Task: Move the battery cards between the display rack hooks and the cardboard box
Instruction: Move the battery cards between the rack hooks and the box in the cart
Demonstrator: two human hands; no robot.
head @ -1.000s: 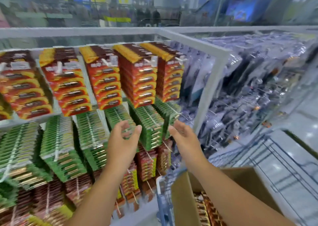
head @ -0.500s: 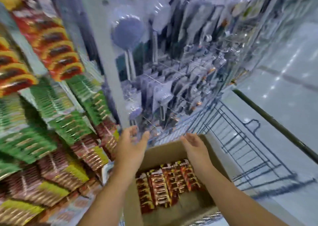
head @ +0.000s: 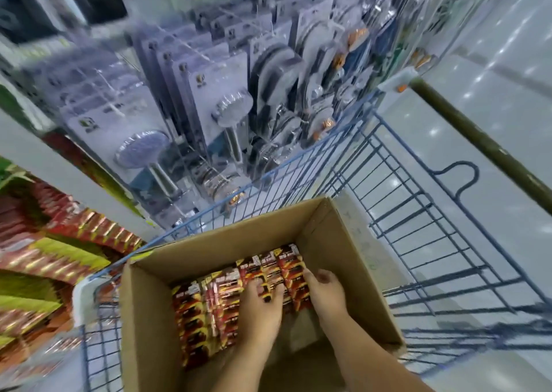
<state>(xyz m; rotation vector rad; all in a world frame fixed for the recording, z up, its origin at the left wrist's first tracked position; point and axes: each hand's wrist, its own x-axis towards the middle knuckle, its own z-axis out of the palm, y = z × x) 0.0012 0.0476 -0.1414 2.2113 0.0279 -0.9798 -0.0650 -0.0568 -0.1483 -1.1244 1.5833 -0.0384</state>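
Both hands are down inside the cardboard box (head: 155,317), on the rows of red-and-black battery cards (head: 209,308) packed against its far and left sides. The left hand (head: 261,305) grips the cards with its fingers curled into the stack; the right hand (head: 324,291) curls over the cards just right of it. The box sits in a blue wire cart (head: 418,212). More battery cards hang on the display rack (head: 53,242) at far left, blurred; packaged shower heads (head: 143,149) hang beyond the cart.
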